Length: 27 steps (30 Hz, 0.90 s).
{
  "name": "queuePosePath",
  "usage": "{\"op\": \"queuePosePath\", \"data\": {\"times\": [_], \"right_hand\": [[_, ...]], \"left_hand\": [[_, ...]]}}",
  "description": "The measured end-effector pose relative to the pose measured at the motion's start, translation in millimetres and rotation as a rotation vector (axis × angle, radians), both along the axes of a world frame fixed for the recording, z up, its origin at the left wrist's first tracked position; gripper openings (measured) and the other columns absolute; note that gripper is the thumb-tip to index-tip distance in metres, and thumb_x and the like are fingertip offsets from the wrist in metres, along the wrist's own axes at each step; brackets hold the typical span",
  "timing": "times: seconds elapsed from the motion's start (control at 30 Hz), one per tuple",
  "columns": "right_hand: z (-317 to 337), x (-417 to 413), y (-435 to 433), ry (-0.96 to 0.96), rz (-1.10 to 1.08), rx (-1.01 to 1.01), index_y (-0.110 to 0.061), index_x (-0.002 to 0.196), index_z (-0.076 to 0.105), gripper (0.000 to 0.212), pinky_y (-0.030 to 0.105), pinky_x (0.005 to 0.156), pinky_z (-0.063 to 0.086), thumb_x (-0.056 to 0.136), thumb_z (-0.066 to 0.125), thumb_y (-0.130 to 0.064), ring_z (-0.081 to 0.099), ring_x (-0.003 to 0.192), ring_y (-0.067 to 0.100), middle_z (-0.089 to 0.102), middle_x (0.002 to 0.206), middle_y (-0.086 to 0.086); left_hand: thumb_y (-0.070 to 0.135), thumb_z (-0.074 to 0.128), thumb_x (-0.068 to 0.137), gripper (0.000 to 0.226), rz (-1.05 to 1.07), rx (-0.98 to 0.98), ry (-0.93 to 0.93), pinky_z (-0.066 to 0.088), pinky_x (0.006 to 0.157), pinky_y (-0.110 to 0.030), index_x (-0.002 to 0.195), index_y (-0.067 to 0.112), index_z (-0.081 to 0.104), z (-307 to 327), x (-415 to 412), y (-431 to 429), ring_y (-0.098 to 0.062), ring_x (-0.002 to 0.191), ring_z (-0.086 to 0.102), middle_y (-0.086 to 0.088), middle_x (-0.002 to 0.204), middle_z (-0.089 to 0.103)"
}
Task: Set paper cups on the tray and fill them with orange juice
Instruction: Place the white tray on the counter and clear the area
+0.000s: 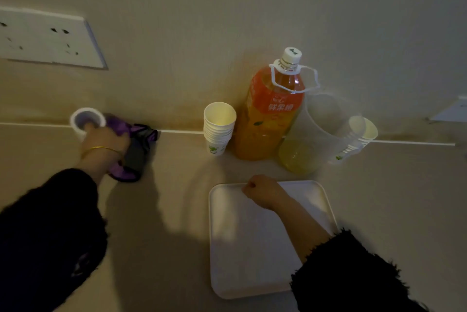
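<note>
"Tray (pixel 252 241), nearest?"
"No cups on it. Right hand (pixel 262 191) fisted at its far rim (gripping or not, cannot tell)."
"Left hand (pixel 106 144)?"
"Curled round one cup (pixel 86 119), far left, beside purple cloth (pixel 136 144)."
"Stack (pixel 218 129), bottle (pixel 273 114)?"
"Against wall (pixel 227 21), bottle capped."
"Step?"
"Cup-setting, probably. Next: carry cup to tray, upright."

Near, right of centre, on the table (pixel 164 210): tray (pixel 252 248). Beyond it, along the far wall (pixel 227 8), left to right: cup stack (pixel 219 127), bottle (pixel 270 114) just beside, container (pixel 326 122), second cup stack (pixel 362 134). Far left: lone cup (pixel 87 120), cloth (pixel 137 146) just right of it. Socket plate (pixel 48 38) on wall above.
</note>
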State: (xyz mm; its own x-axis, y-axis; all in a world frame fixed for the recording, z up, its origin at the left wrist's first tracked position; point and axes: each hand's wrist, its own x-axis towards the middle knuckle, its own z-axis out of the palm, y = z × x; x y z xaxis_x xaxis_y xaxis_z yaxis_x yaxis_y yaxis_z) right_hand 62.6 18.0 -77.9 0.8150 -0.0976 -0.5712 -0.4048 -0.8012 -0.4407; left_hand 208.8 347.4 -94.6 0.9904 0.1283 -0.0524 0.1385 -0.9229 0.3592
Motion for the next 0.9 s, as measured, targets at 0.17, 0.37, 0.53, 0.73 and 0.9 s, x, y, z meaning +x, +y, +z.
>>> {"op": "queuePosePath", "data": {"times": [0.17,0.37,0.53,0.73,0.9], "right_hand": [[23,5,32,-0.126,0.069,0.084,-0.017,0.079,0.052,0.017,0.028,0.073,0.038,0.093,0.055,-0.026,0.051,0.085,0.018,0.054,0.084,0.001],[65,-1,51,-0.206,-0.108,0.670,-0.015,0.130,0.045,0.052,0.020,0.077,0.049,0.085,0.070,-0.024,0.054,0.099,0.009,0.052,0.124,0.001],[82,-17,31,0.251,-0.078,1.106,-0.023,0.125,0.051,0.081,0.045,0.085,0.055,0.056,0.086,-0.047,0.057,0.117,0.030,0.061,0.123,0.007],[92,-32,30,-0.139,-0.095,0.744,-0.014,0.123,0.048,0.052,0.031,0.084,0.054,0.081,0.073,-0.031,0.061,0.098,0.014,0.061,0.109,-0.005],[83,-46,30,-0.325,-0.101,0.595,-0.015,0.127,0.050,0.060,0.034,0.089,0.052,0.077,0.076,-0.035,0.060,0.102,0.015,0.061,0.120,-0.001]], "left_hand": [[0.021,0.051,0.088,0.032,0.092,0.025,-0.163,0.045,0.080,-0.044,0.096,-0.007,0.062,59,-62,-53,-0.044,0.095,0.055,-0.027,0.120,0.048],[0.037,0.056,0.075,0.023,-0.201,-0.366,-0.212,0.037,0.062,-0.030,0.064,0.017,0.057,112,-130,-98,-0.025,0.072,0.058,0.000,0.069,0.057],[0.039,0.070,0.044,0.045,-0.133,-1.137,0.018,0.030,0.048,-0.022,0.061,0.015,0.036,118,-143,-115,-0.009,0.050,0.035,-0.001,0.058,0.036],[0.030,0.072,0.056,0.050,0.078,-1.199,0.186,0.048,0.073,-0.033,0.100,0.020,0.050,106,-171,-142,-0.015,0.084,0.056,-0.001,0.105,0.054],[0.024,0.072,0.080,0.050,0.208,-1.255,0.350,0.052,0.081,-0.040,0.123,0.012,0.049,102,-186,-158,-0.026,0.100,0.061,-0.011,0.114,0.061]]}}
